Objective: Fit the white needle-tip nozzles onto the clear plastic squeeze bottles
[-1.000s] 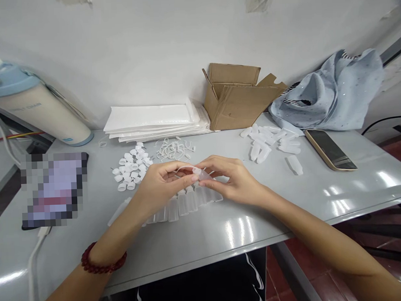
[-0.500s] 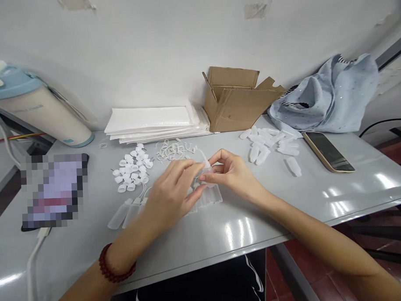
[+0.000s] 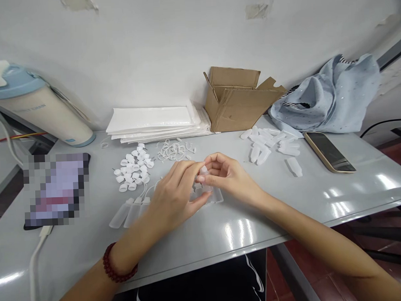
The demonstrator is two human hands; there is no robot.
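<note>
In the head view, both hands meet over the middle of the grey desk (image 3: 261, 201), nearer its front edge than the wall behind. The right hand (image 3: 223, 174) pinches a small translucent bottle (image 3: 204, 171) between thumb and fingers, its neck pointing up; the lower part is hidden. The left hand (image 3: 177, 188) curves in beside it, its thumb well apart from its fingers, the fingertips at the bottle's neck; whether they touch it I cannot tell. A dark red bracelet (image 3: 117, 264) circles the left wrist.

Beneath the hands, a row of bottles (image 3: 120, 213) lies side by side on the desk, partly covered by the left hand; thin tubes rise from those at its left end.

Behind the left hand is a pile of white caps (image 3: 132, 168), and next to it, nearer the back edge, a tangle of thin white pieces (image 3: 176, 150). Loose bottles (image 3: 261, 144) lie in a heap toward the back right, near a phone (image 3: 330, 152).

Along the back edge are a stack of white envelopes (image 3: 150, 119), an open cardboard box (image 3: 245, 107) and a light blue cloth (image 3: 333, 99). A flask (image 3: 44, 105) occupies the back left corner; a device with a pixelated screen (image 3: 59, 186) lies by the left edge.
</note>
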